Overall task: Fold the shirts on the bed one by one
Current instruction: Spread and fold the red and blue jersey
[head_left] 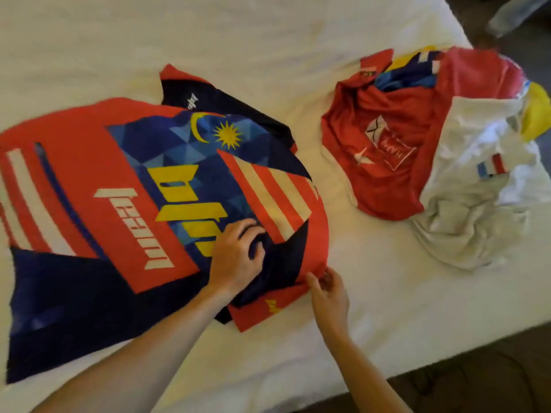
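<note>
Nearest to me, my two bare forearms enter from the bottom edge and reach onto the white bed [372, 293], whose near right edge drops to a dark floor [477, 383]. My left hand [237, 257] lies on the red and navy jersey [125, 210], its fingers curled into a fold of dark fabric near the shirt's right side; it grips that fold. My right hand [329, 290], just to the right, pinches the red edge of the same jersey between thumb and fingers, where the cloth meets the bare sheet. A small red flap with a yellow mark lies doubled under, between my two wrists.

The jersey is spread mostly flat across the left half of the bed, showing white stripes, yellow block lettering, a blue triangle pattern and a yellow crescent and star. One dark sleeve [214, 105] with white lettering projects at its far side. My left forearm covers part of the near navy panel.

To the right, apart from the jersey, a heap of unfolded shirts lies near the bed's right edge: a crumpled red shirt [387, 162] with a white print, a white shirt [477, 204] with a small blue, white and red flag overlapping its right side, and behind them more red, blue and yellow fabric [447, 70]. The frame is slightly blurred.
</note>
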A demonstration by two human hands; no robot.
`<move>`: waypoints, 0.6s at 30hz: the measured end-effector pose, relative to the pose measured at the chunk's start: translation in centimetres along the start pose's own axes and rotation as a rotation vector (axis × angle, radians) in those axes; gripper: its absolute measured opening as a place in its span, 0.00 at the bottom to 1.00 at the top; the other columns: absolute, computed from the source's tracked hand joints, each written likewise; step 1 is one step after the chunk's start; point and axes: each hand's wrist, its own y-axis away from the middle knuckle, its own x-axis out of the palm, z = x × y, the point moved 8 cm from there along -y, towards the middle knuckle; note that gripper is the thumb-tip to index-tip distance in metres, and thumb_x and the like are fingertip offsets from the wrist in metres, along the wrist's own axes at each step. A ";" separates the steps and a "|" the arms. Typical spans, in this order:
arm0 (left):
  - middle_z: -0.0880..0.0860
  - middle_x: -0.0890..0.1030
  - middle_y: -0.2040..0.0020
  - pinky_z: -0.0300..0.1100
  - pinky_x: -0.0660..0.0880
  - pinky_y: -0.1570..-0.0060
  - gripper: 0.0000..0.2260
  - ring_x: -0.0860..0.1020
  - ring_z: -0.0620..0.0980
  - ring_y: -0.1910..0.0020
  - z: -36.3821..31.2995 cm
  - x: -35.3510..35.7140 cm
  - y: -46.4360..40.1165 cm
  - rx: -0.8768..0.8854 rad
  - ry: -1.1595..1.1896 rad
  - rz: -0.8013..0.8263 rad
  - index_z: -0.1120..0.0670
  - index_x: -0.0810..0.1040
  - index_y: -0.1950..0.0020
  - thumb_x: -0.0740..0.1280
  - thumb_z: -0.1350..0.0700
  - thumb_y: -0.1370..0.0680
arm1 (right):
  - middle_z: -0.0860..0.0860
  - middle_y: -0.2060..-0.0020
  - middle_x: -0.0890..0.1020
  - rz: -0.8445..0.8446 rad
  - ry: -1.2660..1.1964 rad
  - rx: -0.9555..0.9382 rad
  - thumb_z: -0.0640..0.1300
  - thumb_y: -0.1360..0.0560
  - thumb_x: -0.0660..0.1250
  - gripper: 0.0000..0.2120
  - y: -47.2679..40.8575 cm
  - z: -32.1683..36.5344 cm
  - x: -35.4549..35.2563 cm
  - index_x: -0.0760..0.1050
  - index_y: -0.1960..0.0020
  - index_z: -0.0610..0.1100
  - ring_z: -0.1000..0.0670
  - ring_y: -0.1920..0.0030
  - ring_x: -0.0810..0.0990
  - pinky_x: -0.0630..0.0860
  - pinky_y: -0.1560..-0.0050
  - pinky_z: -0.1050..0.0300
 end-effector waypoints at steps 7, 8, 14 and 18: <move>0.52 0.76 0.42 0.50 0.72 0.51 0.24 0.77 0.56 0.45 5.1 1.6 7.5 0.016 -0.270 0.205 0.53 0.79 0.39 0.68 0.45 0.33 | 0.54 0.65 0.83 0.099 0.203 0.002 0.54 0.30 0.76 0.11 -0.5 0.3 2.7 0.79 0.59 0.48 0.53 0.61 0.81 0.74 0.61 0.59; 0.52 0.76 0.40 0.51 0.72 0.49 0.27 0.76 0.56 0.44 5.7 1.6 7.7 0.004 -0.284 0.245 0.53 0.79 0.38 0.67 0.44 0.34 | 0.53 0.66 0.82 0.118 0.263 -0.010 0.55 0.30 0.75 0.12 -0.4 0.3 3.1 0.77 0.61 0.48 0.51 0.61 0.81 0.75 0.60 0.55; 0.54 0.71 0.31 0.55 0.70 0.40 0.35 0.72 0.57 0.34 7.7 1.6 9.1 0.072 -0.334 0.377 0.50 0.74 0.30 0.68 0.41 0.36 | 0.56 0.70 0.78 0.172 0.523 -0.116 0.58 0.32 0.76 0.17 1.4 0.0 4.3 0.70 0.64 0.49 0.50 0.63 0.80 0.76 0.56 0.49; 0.58 0.69 0.27 0.57 0.72 0.40 0.35 0.71 0.61 0.32 10.2 0.5 10.3 0.015 -0.378 0.323 0.52 0.71 0.26 0.68 0.45 0.33 | 0.50 0.56 0.79 0.018 0.549 -0.177 0.43 0.30 0.72 0.14 2.8 0.3 3.6 0.72 0.47 0.45 0.39 0.49 0.79 0.74 0.45 0.43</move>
